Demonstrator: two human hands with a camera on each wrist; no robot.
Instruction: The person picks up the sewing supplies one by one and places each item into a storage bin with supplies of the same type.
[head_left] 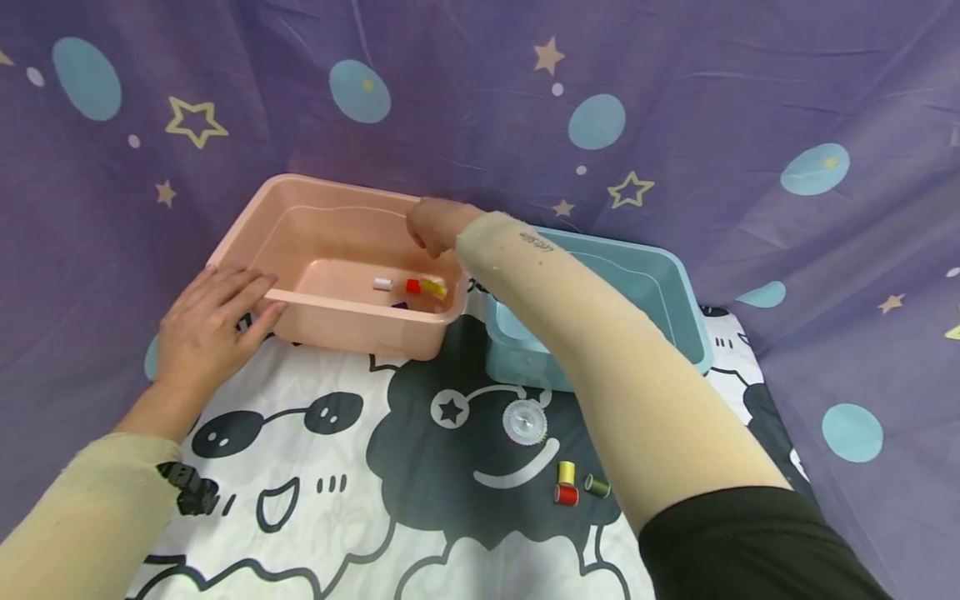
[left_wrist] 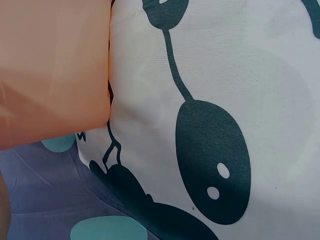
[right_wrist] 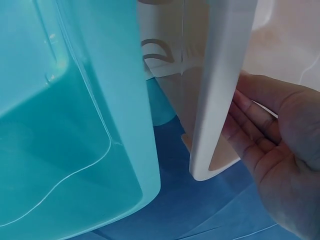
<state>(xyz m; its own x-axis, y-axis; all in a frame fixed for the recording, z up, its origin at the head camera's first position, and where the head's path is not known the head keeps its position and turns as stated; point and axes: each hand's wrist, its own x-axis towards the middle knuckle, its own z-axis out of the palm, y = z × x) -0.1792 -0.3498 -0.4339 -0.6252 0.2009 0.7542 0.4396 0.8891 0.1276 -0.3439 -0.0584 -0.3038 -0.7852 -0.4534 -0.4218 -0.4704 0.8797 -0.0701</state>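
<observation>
A pink plastic bin point(head_left: 352, 325) stands at the back left. My left hand point(head_left: 213, 321) holds its front left corner, fingers over the rim and thumb against the outside. Over the bin's right end is my right hand point(head_left: 442, 227), pointing down inside. The right wrist view shows that hand point(right_wrist: 280, 135) with bent fingers, their tips hidden behind the rim; whether they hold anything cannot be seen. On the bin's floor lie a white thread spool point(head_left: 382, 284), a red spool point(head_left: 413, 286), a yellow spool point(head_left: 433, 287) and a dark piece point(head_left: 401, 306) partly hidden by the front wall.
A blue bin point(head_left: 678, 292) stands to the right, partly covered by my right forearm. In front lie a clear round disc point(head_left: 525, 422) with dotted edge, a yellow spool point(head_left: 566, 472), a red spool point(head_left: 566, 495) and a green spool point(head_left: 597, 486). A purple curtain point(head_left: 465, 100) hangs behind.
</observation>
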